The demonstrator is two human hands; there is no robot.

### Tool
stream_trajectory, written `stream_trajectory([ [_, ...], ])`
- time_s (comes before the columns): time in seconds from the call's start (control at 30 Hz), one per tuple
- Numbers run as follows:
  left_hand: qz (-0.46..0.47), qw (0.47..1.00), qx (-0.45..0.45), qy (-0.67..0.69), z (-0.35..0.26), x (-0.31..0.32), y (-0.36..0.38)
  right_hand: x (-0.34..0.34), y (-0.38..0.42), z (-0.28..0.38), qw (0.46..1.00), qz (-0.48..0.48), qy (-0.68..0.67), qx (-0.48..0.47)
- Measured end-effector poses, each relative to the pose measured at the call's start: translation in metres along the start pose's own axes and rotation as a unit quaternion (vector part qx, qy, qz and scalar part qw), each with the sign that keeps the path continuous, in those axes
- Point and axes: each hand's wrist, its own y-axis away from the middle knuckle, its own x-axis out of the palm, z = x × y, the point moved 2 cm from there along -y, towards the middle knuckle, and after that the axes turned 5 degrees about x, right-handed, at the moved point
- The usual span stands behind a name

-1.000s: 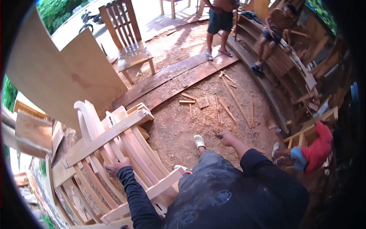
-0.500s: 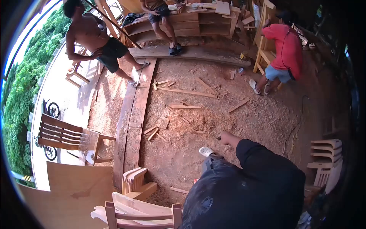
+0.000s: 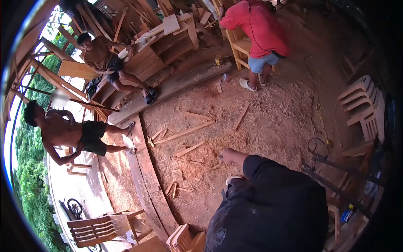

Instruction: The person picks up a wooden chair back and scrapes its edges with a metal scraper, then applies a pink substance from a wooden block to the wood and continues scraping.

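My right hand [image 3: 228,156] reaches out past the end of my dark sleeve [image 3: 260,166], over the shavings-covered ground. Its fingers look closed around a small dark item at their tips, too small to make out. Below it are one light shoe [image 3: 235,179] and my dark clothing. Thin wood strips [image 3: 189,149] and a small square board [image 3: 177,175] lie on the ground to the left of the hand. My left hand is out of view.
A shirtless person [image 3: 63,130] stands at left; another sits on a wooden cabinet [image 3: 142,63]. A person in red [image 3: 260,29] stands by a wooden chair frame [image 3: 241,46]. Slatted chair [image 3: 94,230] lower left; stacked chair parts [image 3: 363,105] and cable [image 3: 312,84] right.
The view has turned and tilted, so the people and chairs sit elsewhere in the frame. Metal bars now show at lower right. My right hand stays extended, its fingers still closed.
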Motion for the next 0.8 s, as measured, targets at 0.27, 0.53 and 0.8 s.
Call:
stream_trajectory([
  [0.27,0.103,0.985,0.131,0.049,-0.084,0.066,-0.051,0.022,0.044,-0.155,0.96,-0.145,-0.169,0.169],
  [0.53,0.202,0.95,0.201,0.125,-0.127,0.112,-0.073,0.065,0.135,-0.157,0.441,-0.245,-0.824,0.259],
  [0.8,0.308,0.906,0.215,0.192,-0.154,0.152,-0.086,0.029,0.218,-0.017,0.704,-0.055,-0.698,-0.12],
])
